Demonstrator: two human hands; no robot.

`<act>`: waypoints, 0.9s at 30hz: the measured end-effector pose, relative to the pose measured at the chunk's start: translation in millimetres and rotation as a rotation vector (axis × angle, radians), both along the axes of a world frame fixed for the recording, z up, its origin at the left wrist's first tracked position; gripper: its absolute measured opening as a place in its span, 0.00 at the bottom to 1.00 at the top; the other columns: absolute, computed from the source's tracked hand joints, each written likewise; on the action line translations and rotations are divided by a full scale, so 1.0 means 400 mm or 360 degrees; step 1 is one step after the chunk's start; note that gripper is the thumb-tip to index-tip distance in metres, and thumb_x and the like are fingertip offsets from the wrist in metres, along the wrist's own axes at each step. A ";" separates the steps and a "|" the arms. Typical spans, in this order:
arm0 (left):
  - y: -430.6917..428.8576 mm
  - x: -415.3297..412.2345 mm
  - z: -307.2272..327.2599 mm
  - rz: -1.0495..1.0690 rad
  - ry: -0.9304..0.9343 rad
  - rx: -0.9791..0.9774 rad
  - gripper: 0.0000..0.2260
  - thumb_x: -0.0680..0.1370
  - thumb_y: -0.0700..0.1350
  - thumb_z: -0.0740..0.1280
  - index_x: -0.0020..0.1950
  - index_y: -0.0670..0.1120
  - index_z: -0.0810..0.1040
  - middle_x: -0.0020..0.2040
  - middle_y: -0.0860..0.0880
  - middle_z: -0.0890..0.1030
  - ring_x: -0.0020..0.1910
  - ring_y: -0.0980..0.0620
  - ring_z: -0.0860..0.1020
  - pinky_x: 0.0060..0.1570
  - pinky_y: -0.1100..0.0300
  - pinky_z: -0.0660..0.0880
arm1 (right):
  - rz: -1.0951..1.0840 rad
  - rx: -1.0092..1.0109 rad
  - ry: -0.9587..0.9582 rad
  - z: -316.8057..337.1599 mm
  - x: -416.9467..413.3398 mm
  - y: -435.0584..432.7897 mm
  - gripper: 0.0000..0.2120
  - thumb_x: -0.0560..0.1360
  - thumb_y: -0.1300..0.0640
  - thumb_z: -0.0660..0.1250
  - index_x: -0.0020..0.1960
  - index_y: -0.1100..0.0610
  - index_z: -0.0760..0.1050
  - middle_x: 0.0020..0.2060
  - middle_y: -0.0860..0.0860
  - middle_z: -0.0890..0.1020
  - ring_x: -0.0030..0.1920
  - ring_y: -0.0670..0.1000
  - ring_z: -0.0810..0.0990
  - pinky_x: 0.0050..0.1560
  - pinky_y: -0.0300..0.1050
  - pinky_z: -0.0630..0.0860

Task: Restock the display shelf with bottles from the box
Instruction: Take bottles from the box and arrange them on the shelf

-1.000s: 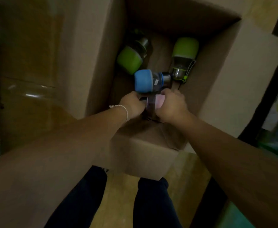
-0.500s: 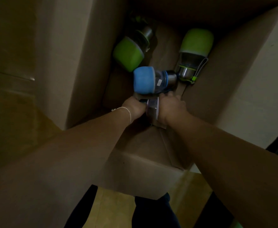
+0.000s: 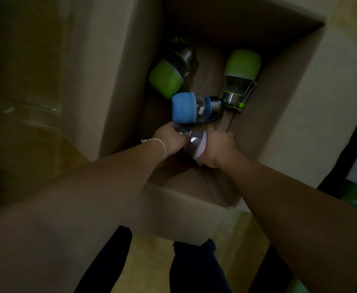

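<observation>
Seen from above, looking down into a tall open cardboard box (image 3: 283, 115) standing on a yellowish floor (image 3: 152, 261). Both bare arms reaching deep inside. Left hand (image 3: 169, 138), with a thin cord bracelet (image 3: 159, 142) at the wrist, and right hand (image 3: 215, 146) meeting near the box's near wall, both on one pink bottle (image 3: 194, 144) with a dark clear body. Right fingers wrapped around the pink end, clamped on it; left fingers curled onto the other end of the same bottle, their grip largely hidden behind the hand. Pink bottle lying tilted between the two hands, low in the box.

Just beyond the hands, a blue bottle (image 3: 192, 107) on its side, blue sleeve toward the left, steel cap toward the right, close to the fingers; contact impossible to tell. Farther in, two green bottles: left green bottle (image 3: 167, 78) leaning against the left wall, right green bottle (image 3: 241, 75) lying by the right wall with a loop strap at its steel cap. Box flaps spread wide. Dark trouser legs (image 3: 194, 269) below the box. Dim lighting throughout.
</observation>
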State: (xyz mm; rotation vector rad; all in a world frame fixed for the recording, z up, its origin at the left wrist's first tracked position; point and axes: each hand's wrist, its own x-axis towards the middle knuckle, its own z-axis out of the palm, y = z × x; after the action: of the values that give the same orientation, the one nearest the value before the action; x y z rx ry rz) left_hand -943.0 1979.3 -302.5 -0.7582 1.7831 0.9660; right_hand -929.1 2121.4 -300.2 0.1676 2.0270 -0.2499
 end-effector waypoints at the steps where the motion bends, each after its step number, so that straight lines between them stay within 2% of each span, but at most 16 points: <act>1: -0.003 -0.006 0.029 -0.0048 0.0039 -0.0017 0.17 0.75 0.46 0.71 0.63 0.49 0.76 0.59 0.45 0.80 0.57 0.45 0.79 0.62 0.48 0.75 | 0.0004 -0.0005 0.0026 0.022 0.003 0.000 0.46 0.54 0.36 0.74 0.68 0.49 0.67 0.59 0.52 0.73 0.60 0.58 0.74 0.53 0.51 0.71; 3: -0.010 -0.019 0.094 -0.0146 0.0130 -0.0026 0.16 0.75 0.47 0.71 0.63 0.48 0.76 0.57 0.46 0.81 0.57 0.46 0.79 0.62 0.49 0.75 | -0.0042 -0.0024 0.0062 0.077 0.008 0.003 0.45 0.51 0.33 0.71 0.66 0.47 0.70 0.56 0.51 0.74 0.56 0.57 0.75 0.49 0.49 0.71; 7: -0.019 -0.057 0.267 -0.0347 0.0326 -0.0028 0.15 0.75 0.51 0.72 0.60 0.48 0.76 0.52 0.50 0.79 0.53 0.49 0.79 0.57 0.52 0.76 | -0.0228 -0.0042 0.0116 0.271 -0.007 0.017 0.44 0.46 0.32 0.63 0.59 0.49 0.76 0.49 0.50 0.79 0.49 0.55 0.80 0.50 0.44 0.79; 9: -0.021 -0.077 0.356 -0.0447 0.0468 -0.0012 0.17 0.74 0.54 0.73 0.57 0.46 0.78 0.50 0.49 0.81 0.50 0.50 0.79 0.53 0.54 0.77 | -0.0318 -0.0098 0.0188 0.379 -0.019 0.034 0.43 0.47 0.33 0.67 0.59 0.49 0.75 0.51 0.50 0.78 0.51 0.55 0.79 0.52 0.45 0.78; 12: -0.012 -0.109 0.505 -0.0416 0.0595 0.0090 0.19 0.72 0.55 0.74 0.57 0.47 0.79 0.49 0.49 0.82 0.47 0.53 0.79 0.48 0.61 0.75 | -0.0483 -0.0196 0.0294 0.547 -0.045 0.066 0.41 0.51 0.35 0.73 0.61 0.51 0.72 0.53 0.51 0.77 0.53 0.54 0.78 0.51 0.46 0.78; 14: 0.001 -0.132 0.618 -0.0402 0.0688 0.0150 0.20 0.70 0.58 0.75 0.56 0.48 0.79 0.48 0.51 0.83 0.47 0.55 0.80 0.47 0.63 0.75 | -0.0643 -0.0270 0.0340 0.672 -0.062 0.078 0.45 0.49 0.33 0.73 0.62 0.50 0.72 0.53 0.51 0.78 0.51 0.54 0.79 0.51 0.49 0.80; 17: 0.024 -0.171 0.801 -0.0399 0.0802 0.0229 0.20 0.68 0.61 0.75 0.53 0.51 0.79 0.46 0.53 0.83 0.46 0.56 0.80 0.47 0.61 0.78 | -0.0818 -0.0384 0.0444 0.864 -0.075 0.101 0.50 0.46 0.32 0.71 0.65 0.50 0.71 0.51 0.49 0.79 0.50 0.52 0.80 0.51 0.53 0.81; 20: 0.054 -0.209 0.980 -0.0449 0.0915 0.0276 0.20 0.67 0.64 0.74 0.50 0.53 0.78 0.45 0.55 0.82 0.45 0.56 0.80 0.43 0.62 0.77 | -0.0881 -0.0468 0.0579 1.062 -0.083 0.134 0.38 0.58 0.43 0.81 0.63 0.52 0.71 0.50 0.47 0.78 0.50 0.49 0.79 0.49 0.45 0.80; 22: 0.074 -0.228 1.096 -0.0480 0.0986 0.0298 0.19 0.68 0.64 0.74 0.50 0.53 0.77 0.44 0.56 0.81 0.44 0.58 0.80 0.42 0.63 0.76 | -0.0913 -0.0504 0.0635 1.177 -0.090 0.158 0.25 0.64 0.51 0.82 0.55 0.51 0.73 0.45 0.46 0.77 0.45 0.45 0.78 0.41 0.33 0.76; 23: 0.083 -0.235 1.147 -0.0488 0.1005 0.0311 0.19 0.68 0.63 0.74 0.50 0.53 0.77 0.44 0.57 0.81 0.44 0.59 0.80 0.43 0.62 0.77 | -0.0907 -0.0516 0.0662 1.235 -0.093 0.162 0.21 0.65 0.52 0.82 0.50 0.49 0.72 0.42 0.45 0.76 0.42 0.44 0.77 0.38 0.31 0.75; 25: 0.097 -0.241 1.249 -0.0492 0.1027 0.0362 0.22 0.68 0.64 0.74 0.54 0.52 0.78 0.47 0.55 0.82 0.47 0.57 0.81 0.48 0.57 0.81 | -0.0904 -0.0499 0.0778 1.338 -0.091 0.164 0.24 0.62 0.48 0.82 0.48 0.46 0.70 0.43 0.46 0.77 0.45 0.46 0.79 0.44 0.38 0.79; 27: 0.105 -0.245 1.345 -0.0520 0.1098 0.0399 0.25 0.68 0.64 0.74 0.57 0.51 0.79 0.50 0.53 0.82 0.49 0.55 0.81 0.51 0.53 0.81 | -0.0958 -0.0447 0.0872 1.434 -0.083 0.161 0.31 0.60 0.44 0.82 0.56 0.48 0.71 0.48 0.47 0.78 0.50 0.49 0.79 0.50 0.46 0.80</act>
State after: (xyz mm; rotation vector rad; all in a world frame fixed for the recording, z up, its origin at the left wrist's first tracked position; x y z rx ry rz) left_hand -1041.1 2021.3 235.5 0.0549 2.2114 1.2831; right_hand -962.2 2185.8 273.5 0.5835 2.4016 -1.0470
